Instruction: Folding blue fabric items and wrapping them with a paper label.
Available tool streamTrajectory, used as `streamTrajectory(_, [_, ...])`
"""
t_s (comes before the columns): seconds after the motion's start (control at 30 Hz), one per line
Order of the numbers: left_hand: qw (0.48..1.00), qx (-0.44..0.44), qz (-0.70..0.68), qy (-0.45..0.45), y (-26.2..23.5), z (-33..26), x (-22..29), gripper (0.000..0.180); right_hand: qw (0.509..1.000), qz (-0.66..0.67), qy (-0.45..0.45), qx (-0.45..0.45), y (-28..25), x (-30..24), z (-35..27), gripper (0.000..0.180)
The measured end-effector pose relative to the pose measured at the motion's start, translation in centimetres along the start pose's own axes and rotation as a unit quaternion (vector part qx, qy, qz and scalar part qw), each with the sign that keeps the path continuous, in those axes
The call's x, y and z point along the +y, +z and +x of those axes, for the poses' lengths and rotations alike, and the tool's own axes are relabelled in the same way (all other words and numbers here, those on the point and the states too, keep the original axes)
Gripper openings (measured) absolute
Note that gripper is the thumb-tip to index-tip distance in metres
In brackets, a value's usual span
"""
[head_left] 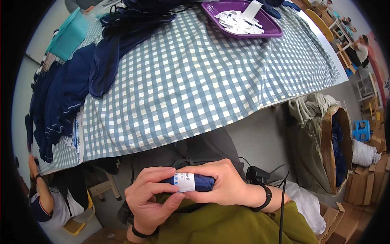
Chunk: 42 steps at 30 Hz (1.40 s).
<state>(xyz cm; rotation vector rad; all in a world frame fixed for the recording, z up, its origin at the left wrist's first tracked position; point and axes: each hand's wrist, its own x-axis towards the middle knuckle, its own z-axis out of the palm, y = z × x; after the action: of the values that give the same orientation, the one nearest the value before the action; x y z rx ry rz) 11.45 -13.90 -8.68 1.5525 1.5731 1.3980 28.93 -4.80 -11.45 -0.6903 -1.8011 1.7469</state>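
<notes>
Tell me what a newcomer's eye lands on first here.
Low in the middle, the left hand and right hand clasp a rolled navy sock bundle with a white paper band. Above spreads a blue-and-white checked tablecloth, with navy socks heaped left and a purple tray of paper slips at the top.

Both hands bare. Left hand (150,199): black band at the wrist. Right hand (221,183): black wristband carrying a small black device, a thin black cable running down from it. Olive-green sleeves on both forearms. Dark grey trousers visible above the hands.
</notes>
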Motion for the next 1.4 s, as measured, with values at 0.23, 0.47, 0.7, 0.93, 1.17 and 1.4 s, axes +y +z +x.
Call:
streamTrajectory(0.23, [0.997,0.012,0.074,0.002,1.0,0.0,0.3,0.014,0.999,0.018,0.006,-0.03,-0.4,1.5,0.2,0.047])
streamTrajectory(0.47, [0.993,0.023,0.106,-0.036,1.6,0.1,0.7,0.013,0.999,0.026,-0.03,-0.012,0.2,2.7,0.1,0.049])
streamTrajectory(0.7, [0.986,0.127,-0.012,-0.11,2.6,0.1,0.2,0.066,0.999,0.018,-0.037,-0.012,0.8,3.4,-0.2,0.048])
streamTrajectory(0.93, [0.993,0.038,0.074,-0.08,1.7,-0.8,-3.1,0.063,0.985,0.114,0.115,-0.057,0.4,2.3,0.1,0.049])
streamTrajectory(1.17, [0.991,0.08,0.038,-0.096,1.8,-1.2,-2.7,0.079,0.997,0.074,-0.005,-0.024,1.4,2.7,0.1,0.054])
streamTrajectory(1.4, [0.901,0.07,-0.347,-0.25,1.4,-2.5,-3.4,0.081,0.981,-0.11,-0.158,0.018,2.3,1.5,0.2,0.066])
